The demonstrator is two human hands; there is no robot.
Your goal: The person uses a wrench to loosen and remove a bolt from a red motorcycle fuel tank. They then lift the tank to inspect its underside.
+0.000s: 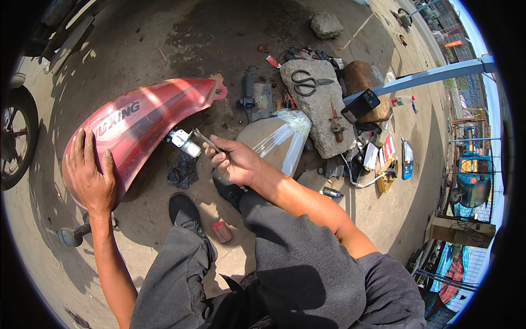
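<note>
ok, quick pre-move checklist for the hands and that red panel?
1. Left hand flat on red motorcycle body panel, steadying it: ok.
2. Right hand pinching thin metal tool: ok.
3. Tool tip at the white connector under the panel's edge; contact: cannot tell.
4. Scissors lying on the flat stone, apart from both hands: ok.
5. Small red object on the ground by the black shoe, underfoot hazard: not ok.

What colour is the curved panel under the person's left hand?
The curved plastic panel is red with pale silver stripes, seen best in the head view.
</note>
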